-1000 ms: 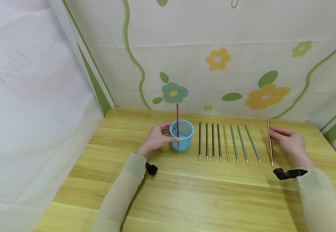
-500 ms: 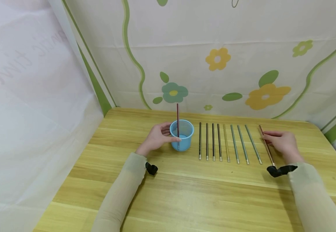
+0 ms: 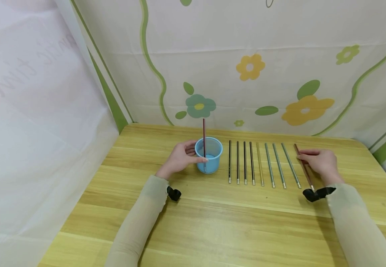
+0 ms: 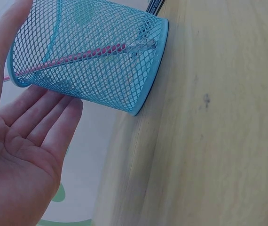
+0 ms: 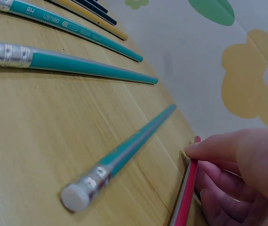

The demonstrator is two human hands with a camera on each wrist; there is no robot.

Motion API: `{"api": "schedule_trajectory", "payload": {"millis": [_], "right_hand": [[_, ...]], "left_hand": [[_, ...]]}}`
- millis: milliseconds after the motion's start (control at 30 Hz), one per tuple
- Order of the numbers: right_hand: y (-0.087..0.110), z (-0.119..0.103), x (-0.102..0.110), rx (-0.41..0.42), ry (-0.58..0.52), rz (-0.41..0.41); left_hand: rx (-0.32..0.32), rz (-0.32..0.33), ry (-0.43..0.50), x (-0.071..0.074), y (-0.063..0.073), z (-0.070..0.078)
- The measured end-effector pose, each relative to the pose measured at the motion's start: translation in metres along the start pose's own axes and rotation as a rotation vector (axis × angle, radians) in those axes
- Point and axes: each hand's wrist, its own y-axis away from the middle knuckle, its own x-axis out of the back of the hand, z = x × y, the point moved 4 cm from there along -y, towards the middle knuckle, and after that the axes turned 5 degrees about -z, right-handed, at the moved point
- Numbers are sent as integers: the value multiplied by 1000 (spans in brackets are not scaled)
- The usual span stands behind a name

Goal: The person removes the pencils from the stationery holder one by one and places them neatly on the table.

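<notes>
My left hand point(image 3: 181, 158) steadies a blue mesh pencil cup point(image 3: 214, 165), its thumb on the near side and fingers behind. One dark red pencil point(image 3: 204, 133) leans upright inside, eraser end down, seen through the mesh in the left wrist view. At the right, my right hand point(image 3: 323, 165) pinches another red pencil point(image 5: 186, 197) between thumb and fingers, close to the tabletop. That pencil slants, with its eraser end toward me and partly behind the wrist strap. Just left of it lies a teal pencil point(image 5: 134, 143) with a white eraser.
Between cup and right hand, several pencils lie in a row: black pencils point(image 3: 238, 163), a yellow pencil point(image 3: 260, 165) and teal pencils point(image 3: 279, 167). The wooden table point(image 3: 213, 230) ends at a floral curtain point(image 3: 233, 85) behind. A white curtain point(image 3: 46, 122) hangs at the left.
My right hand has moved left with the red pencil, bringing it nearer the teal pencils and tilting its far end leftward. The left hand and cup have stayed put.
</notes>
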Motion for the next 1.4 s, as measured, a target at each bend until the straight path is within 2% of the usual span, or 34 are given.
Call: {"api": "schedule_trajectory", "payload": {"millis": [633,1100,1133,1400], "right_hand": [[-1,0,0,-28,132,56],[2,-1,0,-33,69,45],[2,-1,0,-39,63,43],[6,1,1,-56,-41,10]], "left_hand": [[11,-2,3,-1,2,2],[5,0,-1,0,1,1],[11,-2,4,-1,2,4],[9,-1,9,0,1,1]]}}
